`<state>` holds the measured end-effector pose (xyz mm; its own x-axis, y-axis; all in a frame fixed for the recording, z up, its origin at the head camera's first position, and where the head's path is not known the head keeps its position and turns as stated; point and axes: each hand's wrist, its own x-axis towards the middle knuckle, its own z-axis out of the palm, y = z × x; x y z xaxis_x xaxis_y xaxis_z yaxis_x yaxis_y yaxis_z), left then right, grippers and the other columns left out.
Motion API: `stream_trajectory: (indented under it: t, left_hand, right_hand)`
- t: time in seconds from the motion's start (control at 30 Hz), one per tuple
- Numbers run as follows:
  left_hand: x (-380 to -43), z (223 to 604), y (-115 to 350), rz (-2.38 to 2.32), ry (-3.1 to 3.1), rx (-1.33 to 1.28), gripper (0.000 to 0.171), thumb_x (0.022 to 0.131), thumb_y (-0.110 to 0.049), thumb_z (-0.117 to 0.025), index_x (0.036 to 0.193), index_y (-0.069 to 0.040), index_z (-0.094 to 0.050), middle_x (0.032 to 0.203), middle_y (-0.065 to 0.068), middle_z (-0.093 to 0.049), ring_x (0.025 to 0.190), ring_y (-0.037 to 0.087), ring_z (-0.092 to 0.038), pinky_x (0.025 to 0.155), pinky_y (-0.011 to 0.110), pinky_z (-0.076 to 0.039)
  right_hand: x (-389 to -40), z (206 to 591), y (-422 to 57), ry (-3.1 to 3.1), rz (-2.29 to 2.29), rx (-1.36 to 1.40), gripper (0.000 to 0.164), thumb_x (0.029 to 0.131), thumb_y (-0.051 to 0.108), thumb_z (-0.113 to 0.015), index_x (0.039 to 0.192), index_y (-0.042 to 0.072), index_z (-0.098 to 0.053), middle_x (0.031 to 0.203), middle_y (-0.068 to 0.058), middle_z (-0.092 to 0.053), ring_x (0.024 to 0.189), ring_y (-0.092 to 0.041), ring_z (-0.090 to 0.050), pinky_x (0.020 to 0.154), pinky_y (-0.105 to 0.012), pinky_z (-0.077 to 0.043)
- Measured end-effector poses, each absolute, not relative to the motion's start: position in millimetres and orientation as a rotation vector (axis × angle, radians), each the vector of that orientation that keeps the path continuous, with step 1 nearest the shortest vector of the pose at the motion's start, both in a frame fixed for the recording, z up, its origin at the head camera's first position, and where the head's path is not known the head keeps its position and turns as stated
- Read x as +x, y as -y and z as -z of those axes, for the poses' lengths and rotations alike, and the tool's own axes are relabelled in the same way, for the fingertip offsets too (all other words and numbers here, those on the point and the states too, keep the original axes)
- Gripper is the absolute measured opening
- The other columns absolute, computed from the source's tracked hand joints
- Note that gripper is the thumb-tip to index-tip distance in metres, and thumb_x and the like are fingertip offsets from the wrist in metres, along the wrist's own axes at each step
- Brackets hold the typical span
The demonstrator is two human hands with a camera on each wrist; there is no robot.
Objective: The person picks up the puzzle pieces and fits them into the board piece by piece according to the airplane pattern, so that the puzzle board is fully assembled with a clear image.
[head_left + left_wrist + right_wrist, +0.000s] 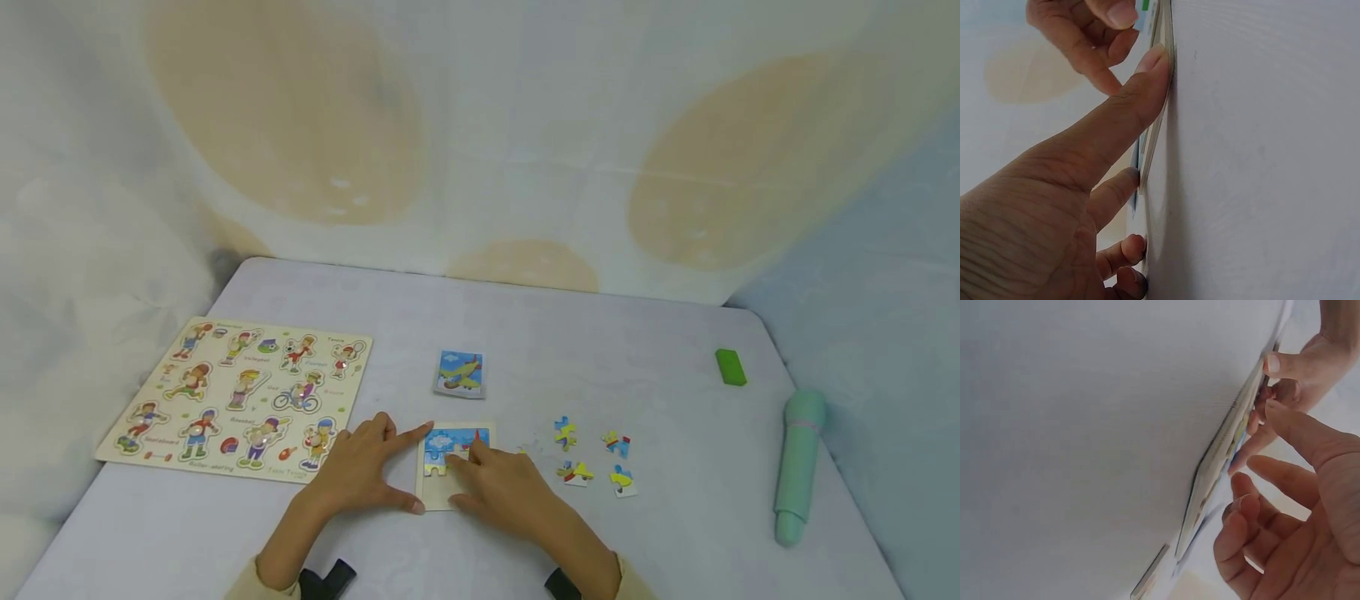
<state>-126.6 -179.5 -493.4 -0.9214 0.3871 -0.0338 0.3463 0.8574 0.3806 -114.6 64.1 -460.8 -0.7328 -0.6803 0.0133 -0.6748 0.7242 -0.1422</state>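
Note:
A small wooden jigsaw tray [435, 503] lies on the table between both hands, with blue sky pieces [437, 446] fitted along its top and left. My left hand [358, 468] spans the tray's left side, index fingertip at the upper corner and thumb at the lower one. In the left wrist view its thumb [1129, 103] lies straight along the tray's edge. Over the tray's right half, my right hand [510, 492] touches the pieces with a fingertip, and its palm hides part of them. Its thumb [1300, 431] stands apart from its loosely bent fingers, nothing pinched between them.
Several loose airplane jigsaw pieces [576, 474] lie right of the tray. Behind it sits an airplane-picture puzzle [459, 373]. A large sports-figure board [232, 400] takes up the left. At the far right are a green block [731, 367] and a mint-green cylinder [798, 467].

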Motion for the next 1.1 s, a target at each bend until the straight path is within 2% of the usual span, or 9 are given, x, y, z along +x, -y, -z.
stream_trajectory:
  t: [0.13,0.3,0.63,0.87,1.1]
  left_hand:
    - [-126,494,179,-0.562,-2.924,0.581,0.101,0.055,-0.074,-0.08,0.145,-0.041,-0.049,0.092,-0.007,-0.036,0.08,0.011,-0.035,0.067,0.032,-0.025]
    - [-126,493,178,-0.565,-2.923,0.582,0.1,0.055,-0.073,-0.081,0.144,-0.04,-0.05,0.092,-0.007,-0.036,0.08,0.01,-0.034,0.067,0.031,-0.025]
    - [-125,491,178,-0.564,-2.937,0.597,0.1,0.055,-0.072,-0.081,0.144,-0.039,-0.051,0.092,-0.006,-0.036,0.08,0.01,-0.034,0.066,0.031,-0.025]
    - [-125,490,179,-0.584,-2.932,0.593,0.1,0.055,-0.073,-0.08,0.144,-0.039,-0.051,0.092,-0.007,-0.037,0.08,0.01,-0.035,0.067,0.031,-0.026]
    - [-124,490,178,-0.591,-2.93,0.596,0.099,0.055,-0.071,-0.082,0.144,-0.037,-0.052,0.092,-0.007,-0.037,0.08,0.01,-0.035,0.067,0.032,-0.025]
  right_hand:
    - [-109,466,-67,-2.875,0.116,-1.156,0.056,0.089,0.055,-0.065,0.138,0.027,-0.06,0.118,-0.011,-0.065,0.09,-0.017,-0.07,0.063,-0.027,-0.052]
    - [-104,472,-64,-2.89,0.042,-1.116,0.061,0.089,0.062,-0.06,0.142,0.032,-0.055,0.128,-0.019,-0.061,0.096,-0.025,-0.071,0.062,-0.033,-0.054]
    - [-99,473,-64,-2.933,0.01,-1.134,0.061,0.09,0.063,-0.057,0.141,0.031,-0.056,0.125,-0.016,-0.06,0.092,-0.023,-0.07,0.057,-0.031,-0.051]
    - [-101,470,-60,-2.906,0.0,-1.073,0.06,0.091,0.063,-0.055,0.143,0.033,-0.054,0.137,-0.023,-0.056,0.104,-0.027,-0.07,0.062,-0.036,-0.054]
    - [-99,470,-59,-2.92,0.01,-1.068,0.06,0.09,0.062,-0.057,0.142,0.033,-0.056,0.119,-0.013,-0.062,0.086,-0.021,-0.069,0.053,-0.032,-0.049]
